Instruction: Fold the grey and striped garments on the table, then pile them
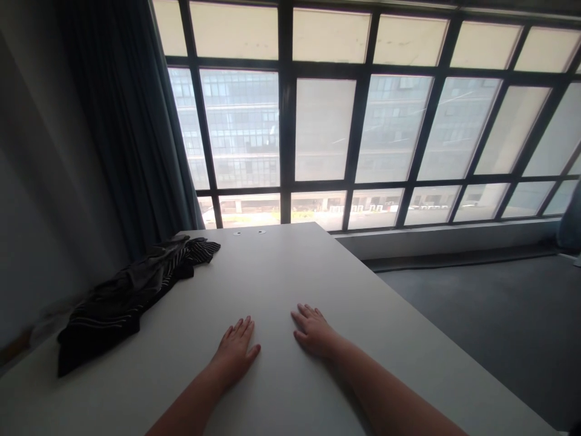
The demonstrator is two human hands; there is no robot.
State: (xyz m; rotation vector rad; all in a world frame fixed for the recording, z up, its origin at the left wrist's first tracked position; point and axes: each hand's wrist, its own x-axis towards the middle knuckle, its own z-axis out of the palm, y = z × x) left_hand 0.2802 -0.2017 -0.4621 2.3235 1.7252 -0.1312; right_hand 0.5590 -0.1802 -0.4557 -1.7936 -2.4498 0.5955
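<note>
My left hand (236,352) lies flat on the white table (267,272), palm down, with its thumb held out to the side. Across a short gap, my right hand (313,331) also rests palm down on the tabletop, fingers stretched forward. Neither hand holds anything. Along the table's left edge is a crumpled heap of dark cloth (131,290), black and grey with thin white stripes; its kind of garment cannot be made out. The cloth lies left of my left hand, apart from it.
Two small round fittings (261,232) sit near the table's far edge. Beyond it stands a large window with dark frames (285,121). A dark blue curtain (122,133) hangs at the left. Past the table's right edge is grey floor (490,315).
</note>
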